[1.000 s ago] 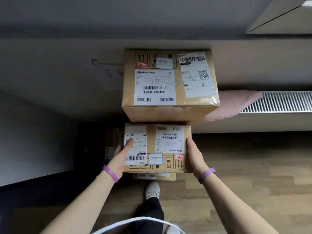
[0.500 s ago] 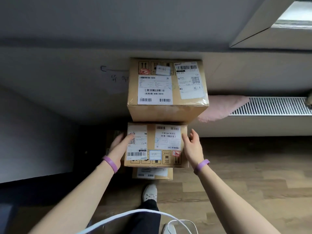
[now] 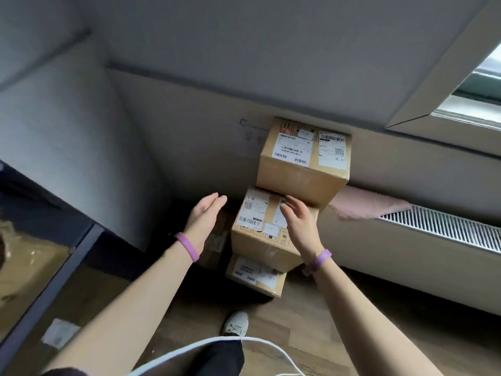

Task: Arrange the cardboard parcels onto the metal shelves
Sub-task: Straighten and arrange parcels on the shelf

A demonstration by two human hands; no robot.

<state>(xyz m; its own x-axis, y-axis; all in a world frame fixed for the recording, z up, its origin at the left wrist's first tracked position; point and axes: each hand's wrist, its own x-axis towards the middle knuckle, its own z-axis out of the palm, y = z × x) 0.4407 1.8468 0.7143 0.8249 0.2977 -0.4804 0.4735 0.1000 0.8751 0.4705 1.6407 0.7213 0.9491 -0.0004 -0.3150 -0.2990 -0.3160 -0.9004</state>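
Three parcels stand in one stack on the wooden plank floor [image 3: 366, 335], against the pale wall. At the top is a large brown cardboard parcel [image 3: 301, 180] with white shipping labels on its upper face. It sits on a medium brown cardboard parcel [image 3: 252, 240], also labelled, which sits on a small flat brown cardboard parcel [image 3: 254, 275]. The top parcel overhangs the medium one toward the right. A further brown shape lies in shadow left of the stack; it cannot be identified.

The left hand [image 3: 203, 221] is held in the air just left of the medium parcel, apart from it, fingers straight and together, holding nothing. The right hand [image 3: 299, 226] is in front of the medium parcel's upper face, fingers spread and relaxed, gripping nothing. Whether it touches the cardboard cannot be told. Each wrist carries a purple band.

To the right, a white ribbed radiator [image 3: 447, 230] runs along the wall, with a pink cloth [image 3: 366, 206] draped at its near end, beside the top parcel. A dark grey metal bar [image 3: 48, 286] crosses the lower left corner. It may belong to the shelving, though no shelf surface is plainly shown.

Assessment: no parcel is seen on a shelf. All three visible parcels are on the floor stack and unheld, so the task appears to be at an early stage. Lifting, carrying and placing of every parcel in view are outstanding.
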